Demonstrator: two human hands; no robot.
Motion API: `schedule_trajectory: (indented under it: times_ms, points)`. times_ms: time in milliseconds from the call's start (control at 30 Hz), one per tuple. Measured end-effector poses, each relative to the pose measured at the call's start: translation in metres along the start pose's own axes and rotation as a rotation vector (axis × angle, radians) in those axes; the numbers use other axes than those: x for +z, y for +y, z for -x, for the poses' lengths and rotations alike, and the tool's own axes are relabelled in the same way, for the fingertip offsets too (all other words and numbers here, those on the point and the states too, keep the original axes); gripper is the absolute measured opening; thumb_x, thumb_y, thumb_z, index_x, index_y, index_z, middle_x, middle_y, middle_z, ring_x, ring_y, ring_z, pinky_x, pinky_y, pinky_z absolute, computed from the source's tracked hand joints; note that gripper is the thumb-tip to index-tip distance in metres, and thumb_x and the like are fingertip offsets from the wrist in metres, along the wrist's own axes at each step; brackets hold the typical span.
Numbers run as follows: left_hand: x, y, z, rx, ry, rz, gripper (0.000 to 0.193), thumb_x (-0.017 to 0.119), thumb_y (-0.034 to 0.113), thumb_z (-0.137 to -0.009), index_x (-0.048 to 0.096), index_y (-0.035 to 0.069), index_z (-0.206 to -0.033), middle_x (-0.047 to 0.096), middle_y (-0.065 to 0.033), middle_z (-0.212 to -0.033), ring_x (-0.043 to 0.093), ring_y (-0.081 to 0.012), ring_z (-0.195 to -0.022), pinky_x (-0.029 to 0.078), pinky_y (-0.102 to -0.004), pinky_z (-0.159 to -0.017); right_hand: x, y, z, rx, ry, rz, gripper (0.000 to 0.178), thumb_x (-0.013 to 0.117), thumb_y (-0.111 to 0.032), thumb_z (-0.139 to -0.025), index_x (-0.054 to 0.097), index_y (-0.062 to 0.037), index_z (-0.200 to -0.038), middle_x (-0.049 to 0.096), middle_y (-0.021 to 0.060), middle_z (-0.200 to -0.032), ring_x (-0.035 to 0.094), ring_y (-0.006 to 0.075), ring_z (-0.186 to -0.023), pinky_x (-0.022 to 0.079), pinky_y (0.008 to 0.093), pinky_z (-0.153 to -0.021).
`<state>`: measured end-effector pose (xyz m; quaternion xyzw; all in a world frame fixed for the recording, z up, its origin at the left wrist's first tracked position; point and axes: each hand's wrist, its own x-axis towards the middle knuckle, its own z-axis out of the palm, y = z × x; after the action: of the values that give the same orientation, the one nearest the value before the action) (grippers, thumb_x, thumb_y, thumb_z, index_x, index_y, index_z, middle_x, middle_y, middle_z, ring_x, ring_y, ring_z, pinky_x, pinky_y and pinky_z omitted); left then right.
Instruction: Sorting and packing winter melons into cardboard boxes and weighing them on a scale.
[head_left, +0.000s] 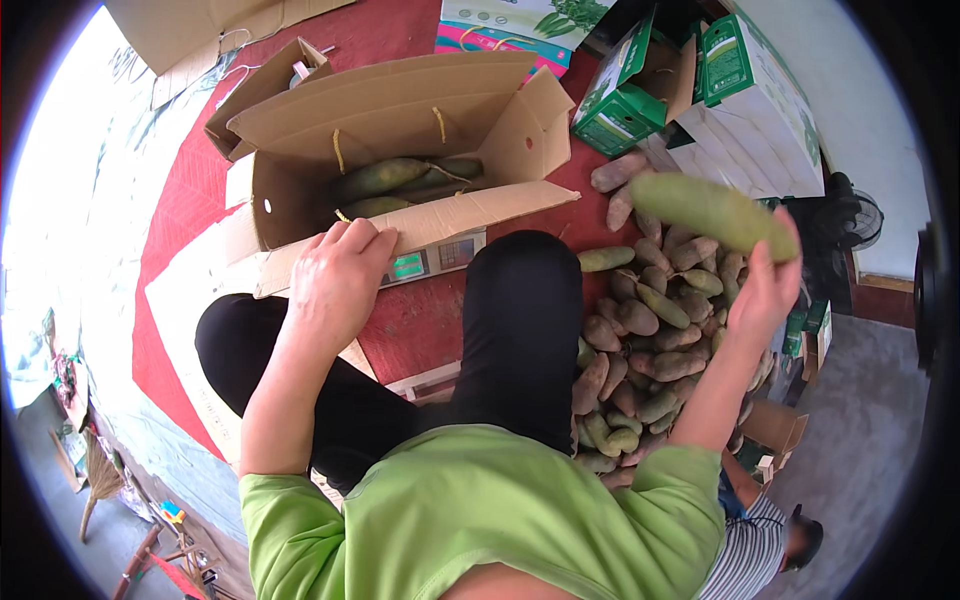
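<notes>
My right hand (768, 280), raised over the pile at the right, grips one end of a large green radish (700, 208); the radish looks slightly blurred. My left hand (345, 270) has its fingers curled over the near flap (480, 215) of an open cardboard box (390, 95). Inside that box lie a few green radishes (385, 178), partly hidden by the near flap. Under the box's front edge shows a scale (455, 255) with a lit green display. A heap of green and pinkish-brown radishes (660, 365) spreads beside my right knee.
Green-and-white cartons (620, 95) stand at the far right, with a small fan (862, 220) near them. A smaller open box (265, 95) sits behind the large one, on red floor covering (180, 250). Another person in a striped top (745, 555) is at the lower right.
</notes>
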<state>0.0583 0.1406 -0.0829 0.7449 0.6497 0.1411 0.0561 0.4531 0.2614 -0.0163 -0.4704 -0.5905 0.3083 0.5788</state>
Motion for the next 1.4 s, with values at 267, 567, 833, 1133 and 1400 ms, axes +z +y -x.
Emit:
schedule_trajectory:
  times_ms: [267, 567, 833, 1133, 1400]
  points:
    - [0.000, 0.001, 0.002, -0.016, 0.027, -0.002, 0.026, 0.064, 0.011, -0.076, 0.064, 0.007, -0.102, 0.058, -0.0053, -0.090, 0.058, -0.0242, -0.089, 0.048, -0.0375, -0.078, 0.150, -0.047, -0.029, -0.078, -0.538, -0.111, 0.043, 0.063, -0.006, -0.084, 0.050, -0.0034, -0.125, 0.057, 0.0058, -0.113, 0.055, 0.0125, -0.101, 0.046, 0.0260, -0.085]
    - [-0.001, 0.006, -0.004, 0.023, 0.054, -0.038, 0.024, 0.061, 0.013, -0.077, 0.064, 0.010, -0.100, 0.057, -0.0037, -0.086, 0.059, -0.0230, -0.088, 0.049, -0.0363, -0.077, 0.284, 0.032, 0.005, -0.540, -1.152, 0.736, 0.039, 0.067, -0.017, -0.077, 0.056, -0.0032, -0.112, 0.055, 0.0144, -0.113, 0.052, 0.0312, -0.110, 0.047, 0.0432, -0.089]
    - [0.000, 0.005, -0.004, -0.041, 0.014, -0.065, 0.024, 0.060, 0.008, -0.082, 0.065, 0.009, -0.105, 0.062, -0.0067, -0.096, 0.060, -0.0253, -0.093, 0.049, -0.0378, -0.079, 0.312, 0.012, 0.021, -0.261, -1.283, 0.788, 0.029, 0.061, -0.023, -0.083, 0.067, -0.0069, -0.106, 0.066, 0.0125, -0.108, 0.062, 0.0284, -0.105, 0.049, 0.0402, -0.088]
    - [0.001, 0.006, -0.006, -0.089, -0.025, -0.021, 0.027, 0.060, 0.007, -0.083, 0.064, 0.007, -0.109, 0.062, -0.0086, -0.098, 0.060, -0.0276, -0.092, 0.048, -0.0386, -0.081, 0.102, 0.047, 0.006, -0.147, -0.282, 0.159, 0.018, 0.058, -0.008, -0.089, 0.066, -0.0017, -0.104, 0.068, 0.0059, -0.091, 0.063, 0.0097, -0.080, 0.050, 0.0239, -0.071]
    - [0.003, 0.005, -0.010, -0.089, 0.032, 0.036, 0.029, 0.059, 0.003, -0.084, 0.063, 0.005, -0.113, 0.063, -0.0117, -0.099, 0.061, -0.0292, -0.090, 0.048, -0.0376, -0.079, -0.133, 0.200, 0.132, 0.517, -0.036, 0.665, 0.016, 0.055, -0.006, -0.086, 0.065, -0.0006, -0.098, 0.064, 0.0042, -0.073, 0.057, 0.0104, -0.063, 0.047, 0.0253, -0.057]
